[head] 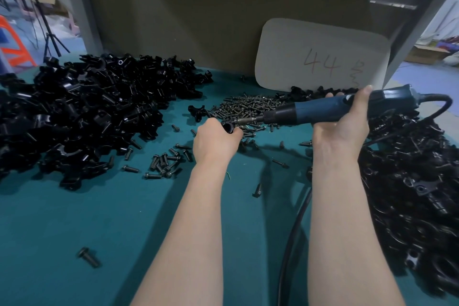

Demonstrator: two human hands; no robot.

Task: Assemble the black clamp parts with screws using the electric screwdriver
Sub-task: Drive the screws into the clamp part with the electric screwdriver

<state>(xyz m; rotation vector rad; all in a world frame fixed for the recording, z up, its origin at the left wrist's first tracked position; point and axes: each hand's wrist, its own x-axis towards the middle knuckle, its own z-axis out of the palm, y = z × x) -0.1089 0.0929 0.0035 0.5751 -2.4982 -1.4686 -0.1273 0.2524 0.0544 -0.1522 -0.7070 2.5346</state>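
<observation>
My left hand (215, 141) grips a black clamp part (229, 127) above the green table. My right hand (344, 125) holds the blue and black electric screwdriver (323, 108) nearly level, pointing left. Its metal bit (244, 121) meets the clamp part in my left hand. A heap of dark screws (244, 104) lies just behind my hands. Another single clamp part (197, 110) lies left of that heap.
A big pile of black clamp parts (82, 109) fills the left of the green table (74, 218); another pile (417, 181) fills the right. Loose screws (165, 163) lie scattered. The screwdriver's cable (295, 226) runs down by my right arm. A white card marked 44 (320, 54) leans against the back board.
</observation>
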